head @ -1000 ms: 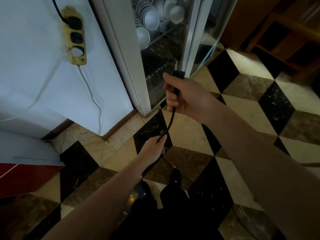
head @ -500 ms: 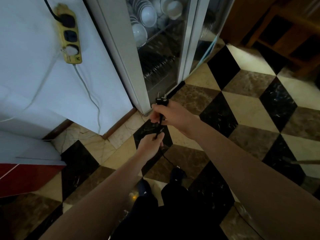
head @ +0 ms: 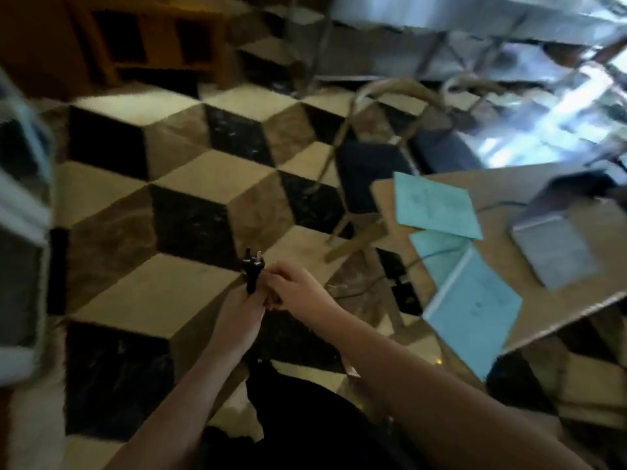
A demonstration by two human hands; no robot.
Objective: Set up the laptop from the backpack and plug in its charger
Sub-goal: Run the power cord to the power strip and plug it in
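Note:
A black charger plug (head: pixel 251 269) with its metal prongs pointing up sits between my two hands, low in the middle of the blurred view. My left hand (head: pixel 238 315) grips the cord just under the plug. My right hand (head: pixel 294 289) pinches the plug from the right. The grey laptop (head: pixel 556 232) lies on the wooden table (head: pixel 502 184) at the right. A dark cable (head: pixel 437 252) runs across the table's left part toward the floor.
Light blue paper sheets (head: pixel 437 206) and a blue folder (head: pixel 475 303) lie on the table's left end. A wooden chair (head: pixel 369 154) with a dark seat stands beside it. Checkered marble floor (head: pixel 163 205) fills the left. A cabinet edge (head: pixel 20 232) shows at far left.
My view has swung right, away from the wall strip and dish cabinet, onto the table and laptop. Both hands have closed in together on the plug, held lower.

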